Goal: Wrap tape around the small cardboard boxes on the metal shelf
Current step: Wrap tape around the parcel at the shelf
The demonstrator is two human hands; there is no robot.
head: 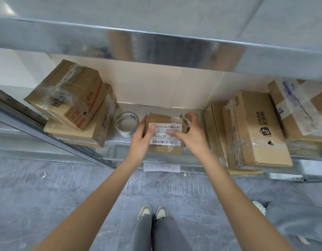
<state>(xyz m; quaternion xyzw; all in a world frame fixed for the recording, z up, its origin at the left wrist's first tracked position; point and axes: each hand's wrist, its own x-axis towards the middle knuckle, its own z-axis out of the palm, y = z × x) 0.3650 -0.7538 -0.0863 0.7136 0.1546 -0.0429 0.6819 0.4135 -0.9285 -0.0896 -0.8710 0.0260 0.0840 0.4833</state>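
Note:
A small cardboard box (163, 119) with a white barcode label lies at the front of the metal shelf (120, 151), between both hands. My left hand (141, 140) grips its left side, thumb lying on the label. My right hand (190, 132) holds the right side, fingers curled over the far right corner and thumb on the label. Clear tape shows on the box's right part. A roll of clear tape (127, 123) lies flat on the shelf just left of the box, untouched.
Two taped boxes (73, 98) are stacked at the left of the shelf. Several larger boxes (254, 129) stand at the right. An upper shelf beam (156, 48) overhangs. A paper slip (161, 167) lies on the grey floor below. Another person's leg (299, 221) stands at the right.

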